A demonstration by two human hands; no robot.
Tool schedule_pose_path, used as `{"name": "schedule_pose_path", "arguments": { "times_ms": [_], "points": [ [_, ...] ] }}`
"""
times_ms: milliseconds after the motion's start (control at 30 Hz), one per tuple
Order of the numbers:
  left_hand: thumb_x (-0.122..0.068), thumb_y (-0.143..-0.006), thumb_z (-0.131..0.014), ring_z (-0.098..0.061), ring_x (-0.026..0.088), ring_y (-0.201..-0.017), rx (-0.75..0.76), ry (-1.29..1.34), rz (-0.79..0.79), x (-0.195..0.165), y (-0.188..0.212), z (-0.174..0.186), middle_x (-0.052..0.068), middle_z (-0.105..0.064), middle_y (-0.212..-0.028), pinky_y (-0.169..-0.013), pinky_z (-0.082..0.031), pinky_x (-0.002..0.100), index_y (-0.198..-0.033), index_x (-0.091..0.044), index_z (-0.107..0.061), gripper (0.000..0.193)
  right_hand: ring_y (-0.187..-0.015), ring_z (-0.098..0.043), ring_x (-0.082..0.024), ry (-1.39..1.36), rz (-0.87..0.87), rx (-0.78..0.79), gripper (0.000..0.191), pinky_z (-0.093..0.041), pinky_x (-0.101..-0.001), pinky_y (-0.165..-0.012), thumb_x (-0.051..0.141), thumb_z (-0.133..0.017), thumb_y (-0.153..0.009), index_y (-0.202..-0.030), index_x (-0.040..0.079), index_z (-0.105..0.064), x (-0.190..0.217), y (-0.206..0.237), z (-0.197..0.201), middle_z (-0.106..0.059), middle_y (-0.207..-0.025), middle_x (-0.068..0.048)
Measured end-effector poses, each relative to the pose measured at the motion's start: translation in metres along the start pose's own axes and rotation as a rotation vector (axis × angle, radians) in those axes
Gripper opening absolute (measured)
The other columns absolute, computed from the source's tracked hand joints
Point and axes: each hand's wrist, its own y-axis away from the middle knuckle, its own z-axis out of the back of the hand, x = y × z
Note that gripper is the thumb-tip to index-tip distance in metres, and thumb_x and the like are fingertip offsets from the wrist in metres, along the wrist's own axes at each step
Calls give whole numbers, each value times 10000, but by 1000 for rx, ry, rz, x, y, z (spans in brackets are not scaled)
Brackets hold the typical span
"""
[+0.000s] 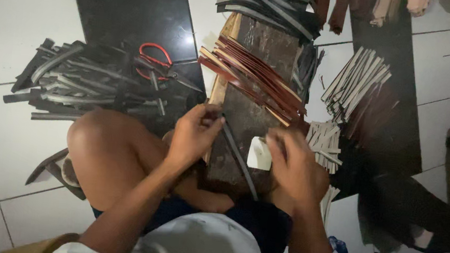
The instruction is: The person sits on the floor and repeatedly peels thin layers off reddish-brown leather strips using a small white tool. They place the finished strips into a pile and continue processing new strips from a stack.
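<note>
**Strip work on a tiled floor**

Head view: white tiled floor [5, 6], dim. One dark board [248, 117], one pair of red-handled scissors [154, 62]. Left hand [194, 134] pinching a thin dark strip [238, 155] across the board; right hand [295, 169] curled, grip unclear.

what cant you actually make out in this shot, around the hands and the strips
- Right hand, head view: its fingertips curl under, so whether they grip the white piece is unclear.
- Left hand: dim light blurs its pinch on the dark strip.
- Strip's lower end: lost in shadow on the dark board.
- Top pile of strips: cut off by the frame edge.
</note>
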Motion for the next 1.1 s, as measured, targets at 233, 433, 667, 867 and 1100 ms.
{"name": "schedule_pose_path", "arguments": {
  "times_ms": [233, 433, 667, 867, 1100],
  "points": [
    [-64, -842, -809, -610, 235, -763, -83, -114, -347, -14, 7, 3, 115, -613, -900, -670, -520, 355, -1137, -40, -674, 326, -979, -639, -396, 263, 347, -12, 247, -515, -486, -839, 122, -689, -995, -1217, 13, -705, 64, -110, -49, -671, -1073, -180],
    [-104, -855, -826, -610, 256, -735, -29, -124, -295, -16, 6, 12, 113, -602, -888, -692, -518, 374, -1124, -55, -661, 320, -973, -612, -406, 250, 264, -7, 145, -492, -501, -821, 108, -738, -931, -1050, 34, -705, 82, -125, -58, -648, -996, -176],
    [-117, -834, -836, -594, 220, -679, -30, -147, -395, 0, 5, 10, 130, -594, -990, -621, -516, 357, -1116, -37, -656, 344, -1068, -681, -378, 68, 277, -99, 121, -558, -429, -897, 21, -657, -1077, -1191, 7, -621, 75, -72, -8, -664, -1193, -190],
    [-120, -857, -859, -574, 214, -680, -21, -124, -323, 14, 7, 8, 110, -583, -895, -622, -498, 342, -1075, -37, -694, 287, -804, -624, -184, -380, -269, 83, 197, -499, -315, -696, 111, -657, -1032, -1197, 2, -655, 60, 2, -17, -686, -978, -118],
    [-20, -920, -744, -673, 230, -820, -25, -80, -394, 18, 10, 9, 121, -653, -1011, -715, -551, 319, -1131, -31, -692, 217, -675, -641, -122, -889, -711, 134, 206, -502, -262, -576, 159, -650, -986, -1141, 34, -598, 22, 19, -63, -677, -866, -64]
  ]
}}
